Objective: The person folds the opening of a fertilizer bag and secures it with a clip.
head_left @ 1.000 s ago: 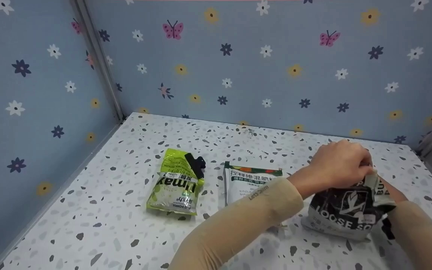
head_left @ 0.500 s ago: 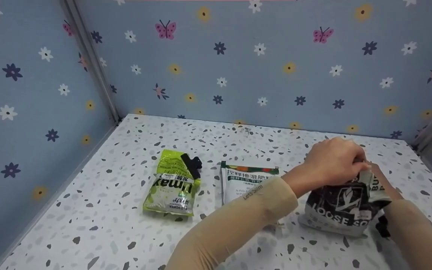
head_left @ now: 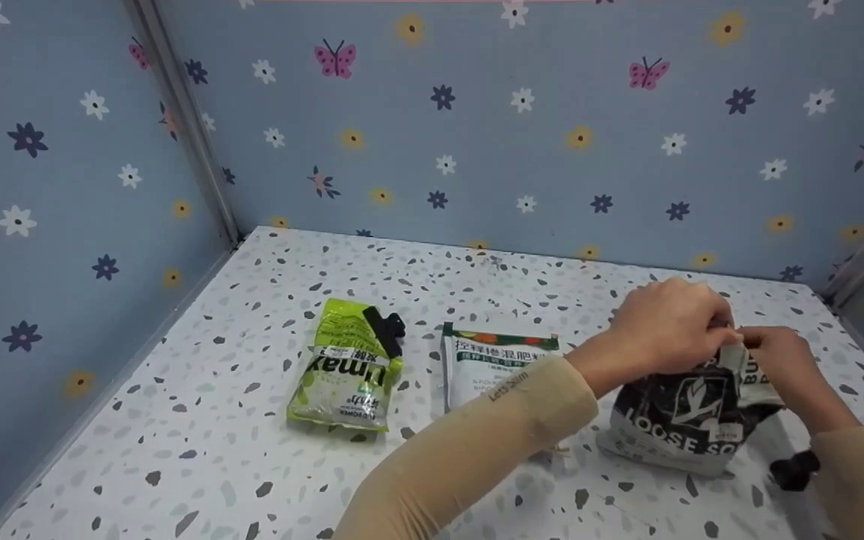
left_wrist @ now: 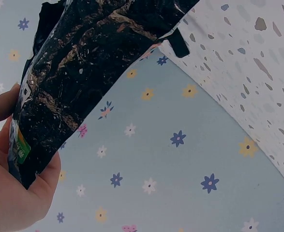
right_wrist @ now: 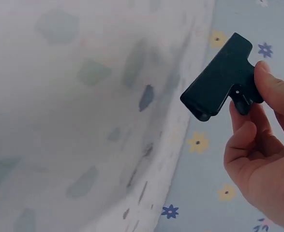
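Observation:
A black and grey soil bag [head_left: 694, 409] printed "LOOSE SO" stands upright on the right of the table. Its folded top is gripped by my left hand [head_left: 668, 322]; in the left wrist view, thumb and fingers of the left hand [left_wrist: 23, 193] wrap the end of the dark bag [left_wrist: 88, 67]. My right hand [head_left: 781, 360] is at the right side of that fold, its fingertips close to the left hand's. In the right wrist view, the right hand [right_wrist: 267, 159] pinches a black clip [right_wrist: 221, 77] by its handles. From the head view, this clip is hidden behind the hands.
A green Umax bag [head_left: 342, 382] with a black clip [head_left: 385, 330] on its upper corner lies at the left. Between it and the soil bag lies a white fertilizer packet [head_left: 492, 371], partly covered by the left sleeve [head_left: 477, 450]. Patterned walls [head_left: 507, 172] border the table [head_left: 199, 420].
My right hand has come out from behind the soil bag to the right side of its folded top. The left hand keeps its hold, and the bag has stayed upright.

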{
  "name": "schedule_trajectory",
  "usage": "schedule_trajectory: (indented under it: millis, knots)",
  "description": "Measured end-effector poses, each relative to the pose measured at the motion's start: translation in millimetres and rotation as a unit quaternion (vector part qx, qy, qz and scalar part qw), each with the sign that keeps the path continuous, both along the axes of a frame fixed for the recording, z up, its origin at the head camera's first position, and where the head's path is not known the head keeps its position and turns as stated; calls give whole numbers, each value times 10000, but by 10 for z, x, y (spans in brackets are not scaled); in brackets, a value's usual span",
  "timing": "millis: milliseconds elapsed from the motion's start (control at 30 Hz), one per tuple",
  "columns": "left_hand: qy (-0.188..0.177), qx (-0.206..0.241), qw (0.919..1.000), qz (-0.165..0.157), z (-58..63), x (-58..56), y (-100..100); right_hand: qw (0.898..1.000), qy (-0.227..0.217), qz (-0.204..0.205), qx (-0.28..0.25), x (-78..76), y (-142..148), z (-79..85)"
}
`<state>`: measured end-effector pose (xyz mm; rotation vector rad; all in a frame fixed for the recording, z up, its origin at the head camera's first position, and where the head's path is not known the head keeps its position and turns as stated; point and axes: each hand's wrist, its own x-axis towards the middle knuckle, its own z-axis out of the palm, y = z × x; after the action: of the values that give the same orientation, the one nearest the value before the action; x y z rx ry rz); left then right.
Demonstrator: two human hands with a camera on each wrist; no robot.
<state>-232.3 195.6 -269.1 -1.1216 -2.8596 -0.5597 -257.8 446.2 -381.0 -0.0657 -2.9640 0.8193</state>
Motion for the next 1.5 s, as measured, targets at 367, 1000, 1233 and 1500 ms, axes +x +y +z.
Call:
schedule_trajectory:
  millis: [367, 1000, 1233, 1500]
  knots:
    - [-71, 75, 9999, 72, -10, -9, 3, 9657, 1369, 17, -2205, 353, 50, 278]
    - [-121, 406, 9991, -68, -39, -27, -42, 8678, 1533, 1703, -4409, 712, -168, 582]
    - [-45, 1005, 9948, -137, -63, -27, -121, 8642, 1344, 1908, -4457, 713, -194, 568]
    - [-111, 1094, 9938, -171, -55, -29, -169, 8726, 1045, 1885, -4384, 687, -161, 497]
